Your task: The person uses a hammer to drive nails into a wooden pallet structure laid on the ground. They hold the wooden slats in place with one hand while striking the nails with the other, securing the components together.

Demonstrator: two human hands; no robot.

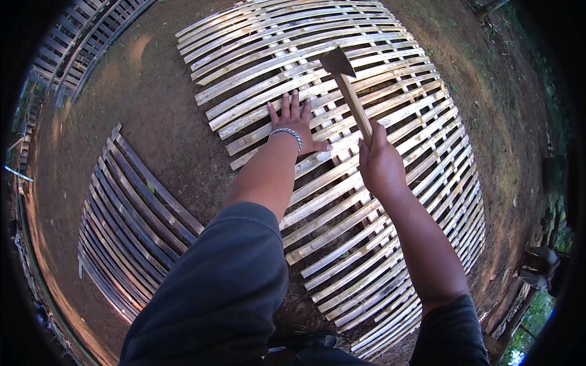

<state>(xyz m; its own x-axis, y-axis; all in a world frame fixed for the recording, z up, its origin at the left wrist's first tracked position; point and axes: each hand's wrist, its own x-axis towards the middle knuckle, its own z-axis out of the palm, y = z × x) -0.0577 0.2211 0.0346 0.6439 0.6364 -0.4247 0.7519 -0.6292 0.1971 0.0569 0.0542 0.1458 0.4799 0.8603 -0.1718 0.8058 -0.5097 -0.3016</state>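
Observation:
My left hand (294, 125) lies flat on the pale slats of a large bamboo slat panel (421, 152), its fingers spread, with a twisted silver bracelet (287, 132) at the wrist. Closed around the wooden handle (354, 107) of a small hatchet is my right hand (382, 163). The dark hatchet head (337, 61) is raised above the panel, to the right of and beyond my left hand. Crosswise strips run beneath the slats and show through the gaps.
A smaller, darker slat panel (137, 219) lies on the bare soil (165, 137) to the left. Wooden slatted structures (70, 46) stand at the far left. My dark shoe (305, 339) shows at the lower edge. Greenery and a pale object (537, 266) are at the right rim.

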